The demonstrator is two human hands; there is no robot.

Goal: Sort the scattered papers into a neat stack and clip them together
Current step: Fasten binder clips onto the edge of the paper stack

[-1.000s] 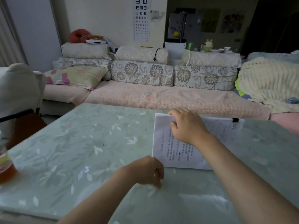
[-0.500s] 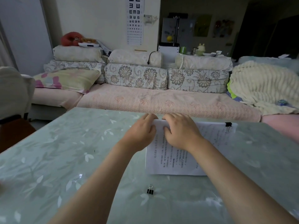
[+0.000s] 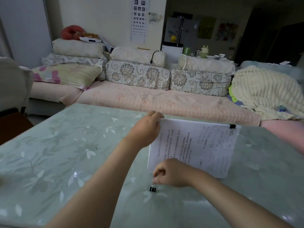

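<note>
the green leaf-patterned table (image 3: pixel 65 153) carries the paper stack (image 3: pixel 205 145) toward its far right. the left hand (image 3: pixel 144 130) grips the stack's far left corner. the right hand (image 3: pixel 172 173) pinches the wire handles of a black binder clip (image 3: pixel 153 189) resting on the table just beside the stack's near left corner. a second clip (image 3: pixel 232 126) bites its far right corner.

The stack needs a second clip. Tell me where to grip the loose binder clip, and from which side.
Pinch the binder clip by its silver wire handles, from above: they stand up from the black body on the table, right under the right hand.
</note>
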